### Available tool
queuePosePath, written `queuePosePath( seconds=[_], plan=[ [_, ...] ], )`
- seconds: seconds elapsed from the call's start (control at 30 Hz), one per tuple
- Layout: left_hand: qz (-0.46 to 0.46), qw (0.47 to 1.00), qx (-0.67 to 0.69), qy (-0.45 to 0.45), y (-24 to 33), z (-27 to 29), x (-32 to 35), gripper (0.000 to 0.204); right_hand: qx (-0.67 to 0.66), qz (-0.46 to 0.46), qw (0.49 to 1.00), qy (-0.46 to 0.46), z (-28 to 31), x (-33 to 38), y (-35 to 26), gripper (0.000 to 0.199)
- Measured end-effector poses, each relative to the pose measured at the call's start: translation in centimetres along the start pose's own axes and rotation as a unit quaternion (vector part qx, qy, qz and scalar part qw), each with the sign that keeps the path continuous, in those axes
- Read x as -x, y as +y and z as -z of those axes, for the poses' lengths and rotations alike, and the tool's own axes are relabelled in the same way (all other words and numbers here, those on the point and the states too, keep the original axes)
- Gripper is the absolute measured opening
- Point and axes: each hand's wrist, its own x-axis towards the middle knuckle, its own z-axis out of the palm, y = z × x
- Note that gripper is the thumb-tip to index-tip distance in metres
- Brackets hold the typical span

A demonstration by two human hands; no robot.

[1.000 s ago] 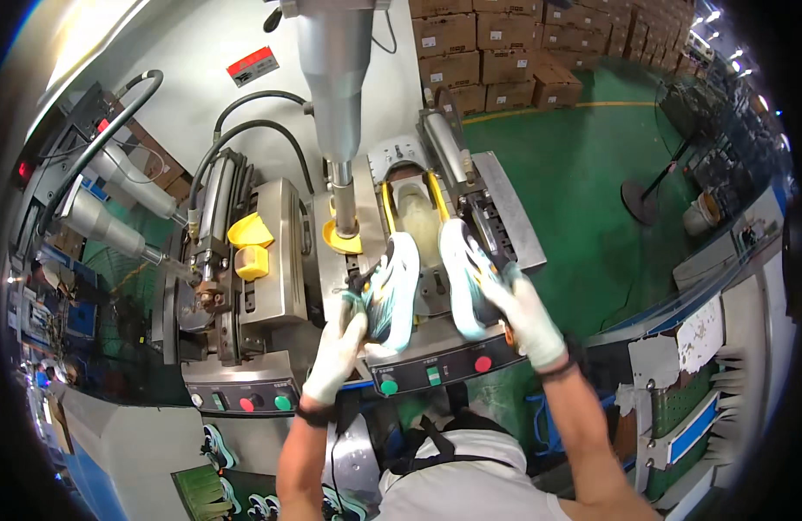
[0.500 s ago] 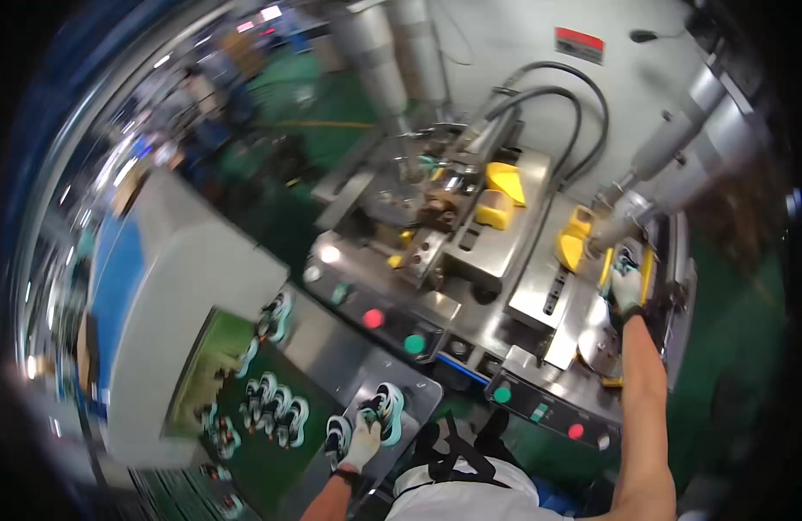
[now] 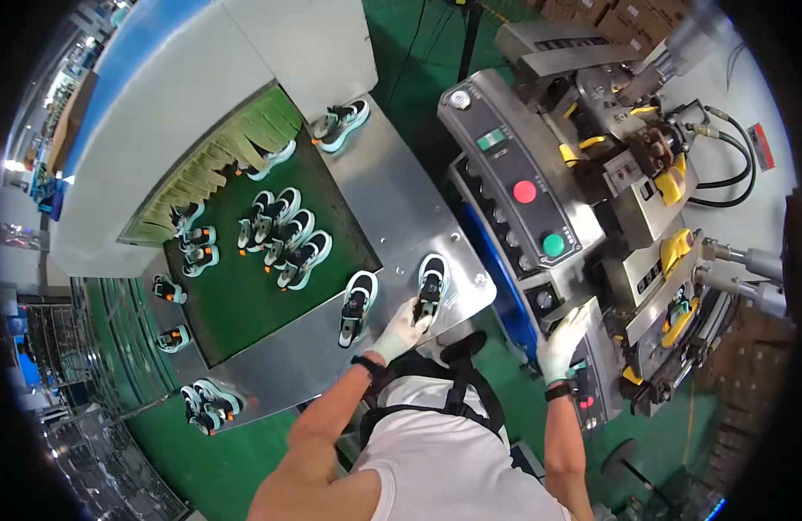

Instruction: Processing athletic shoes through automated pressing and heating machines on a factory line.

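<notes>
touching shoe (image 3: 433, 278) with left hand (image 3: 401, 333); control-panel lettering (image 3: 569, 234) illegible

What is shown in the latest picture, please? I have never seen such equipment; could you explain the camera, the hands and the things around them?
No robot arm here: a wide camera on a person's head looks down, so straight edges bend. The gloved left hand touches the heel end of a sneaker on a metal table; how firm its grip is, I cannot tell. Another sneaker stands beside it. More shoes stand on the green surface. The gloved right hand, fingers extended, is by a machine with coloured buttons.
</notes>
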Motion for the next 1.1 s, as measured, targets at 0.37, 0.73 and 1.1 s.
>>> queuePosePath(
  seconds=[0.37, 0.73, 1.1],
  plan=[
    [0.051, 0.976, -0.056, 0.203, -10.4, 8.4, 6.9, 0.081, -0.341, -0.107, 0.909, -0.213, -14.1, 7.6, -22.3, 0.081],
    [-0.024, 0.999, 0.021, -0.043, -1.4, 4.4, -2.1, 0.066, -0.598, -0.331, 0.725, -0.086, -7.3, 8.3, -22.1, 0.035],
    [-0.226, 0.737, 0.009, -0.637, 17.9, -20.2, 14.5, 0.060, -0.557, -0.407, 0.489, 0.533, 12.2, 35.0, -7.7, 0.045]
  ],
)
